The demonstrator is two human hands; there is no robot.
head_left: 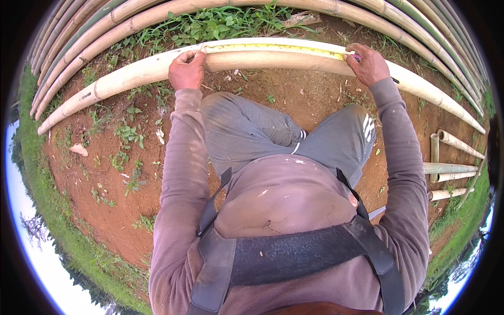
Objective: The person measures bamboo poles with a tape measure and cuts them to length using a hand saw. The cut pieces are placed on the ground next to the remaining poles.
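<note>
Head view: thin yellow tape [273,46], black-marked, along pale bamboo pole [273,61]; left grip [188,69], right grip [369,65] pinching it.

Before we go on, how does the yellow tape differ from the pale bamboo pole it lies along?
Colour: the yellow tape is bright with dark markings; the pale bamboo pole is cream to tan.
Width: the tape is a narrow strip; the pole is far thicker.
Reach: the tape shows between left hand and right hand; the pole runs past both.
Shared: both run crosswise before the person.
</note>
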